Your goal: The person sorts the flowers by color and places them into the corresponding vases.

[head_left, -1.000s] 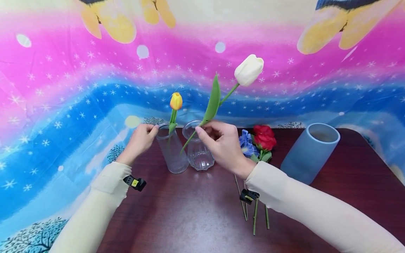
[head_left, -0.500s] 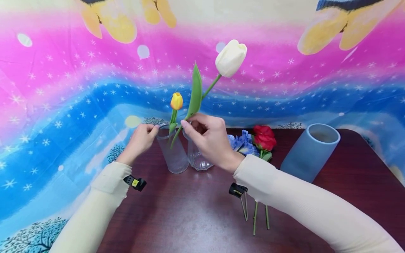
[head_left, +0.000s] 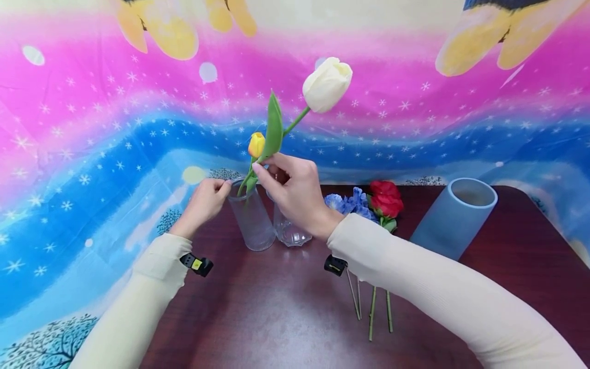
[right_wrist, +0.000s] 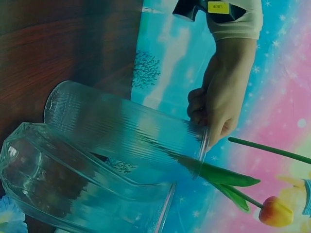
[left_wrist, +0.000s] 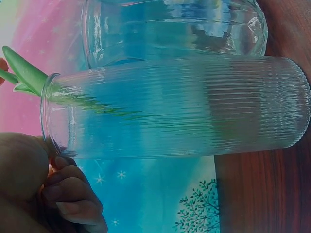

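My left hand [head_left: 202, 206] pinches the rim of a tall ribbed clear glass vase [head_left: 254, 228] that stands on the table. A yellow-orange tulip [head_left: 256, 145] leans in this vase, its stem blurred behind the ribbed wall. Between thumb and fingers, my right hand [head_left: 297, 190] holds a white tulip [head_left: 326, 85] by its green stem, bloom tilted up to the right. In the right wrist view the cut end of that stem [right_wrist: 265, 146] hangs just beyond the vase's mouth, apart from the rim. A second clear glass vase [head_left: 291, 233] is partly hidden behind my right hand.
Blue flowers [head_left: 352, 201] and a red rose [head_left: 386, 199] lie right of the glass vases, stems toward me. A frosted blue vase [head_left: 449, 223] stands farther right on the dark wooden table [head_left: 258, 312]. A patterned cloth [head_left: 396, 128] hangs behind.
My right hand has moved left and slightly up with the white tulip, bringing its stem end from the second vase to the ribbed vase's mouth. My left hand stays at the rim.
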### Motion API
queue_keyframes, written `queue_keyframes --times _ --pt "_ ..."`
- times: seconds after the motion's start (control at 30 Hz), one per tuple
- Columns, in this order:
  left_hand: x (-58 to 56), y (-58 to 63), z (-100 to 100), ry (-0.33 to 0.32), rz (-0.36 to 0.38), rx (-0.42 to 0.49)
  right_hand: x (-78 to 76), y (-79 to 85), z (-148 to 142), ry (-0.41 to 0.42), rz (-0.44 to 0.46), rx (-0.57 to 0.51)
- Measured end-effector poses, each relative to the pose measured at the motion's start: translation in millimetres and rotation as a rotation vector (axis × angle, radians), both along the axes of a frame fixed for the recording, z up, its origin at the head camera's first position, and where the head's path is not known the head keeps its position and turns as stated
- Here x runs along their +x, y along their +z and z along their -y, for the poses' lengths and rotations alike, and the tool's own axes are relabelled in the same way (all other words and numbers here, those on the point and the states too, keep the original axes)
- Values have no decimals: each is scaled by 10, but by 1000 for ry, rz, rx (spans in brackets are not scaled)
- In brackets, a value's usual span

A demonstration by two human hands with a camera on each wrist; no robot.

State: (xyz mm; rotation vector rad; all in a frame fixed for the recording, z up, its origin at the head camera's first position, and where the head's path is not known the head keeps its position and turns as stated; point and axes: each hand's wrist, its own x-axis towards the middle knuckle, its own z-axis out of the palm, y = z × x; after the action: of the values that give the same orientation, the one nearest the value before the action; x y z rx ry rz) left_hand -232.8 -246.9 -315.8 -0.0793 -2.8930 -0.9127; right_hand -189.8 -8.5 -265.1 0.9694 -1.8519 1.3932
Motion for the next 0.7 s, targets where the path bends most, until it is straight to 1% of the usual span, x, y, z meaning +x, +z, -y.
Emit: queue_keyframes --times 0.23,0.43,0.53,0.7 --pt "-23 -12 16 -12 -22 -8 -57 -13 103 -19 10 39" --pt "-16 -19 33 -13 -26 -12 -65 -61 222 -82 8 128" --pt "-21 -23 27 -14 -31 -13 -55 -92 270 -97 36 163" --pt "-31 -20 26 -17 -25 -8 -56 -146 336 -93 77 196"
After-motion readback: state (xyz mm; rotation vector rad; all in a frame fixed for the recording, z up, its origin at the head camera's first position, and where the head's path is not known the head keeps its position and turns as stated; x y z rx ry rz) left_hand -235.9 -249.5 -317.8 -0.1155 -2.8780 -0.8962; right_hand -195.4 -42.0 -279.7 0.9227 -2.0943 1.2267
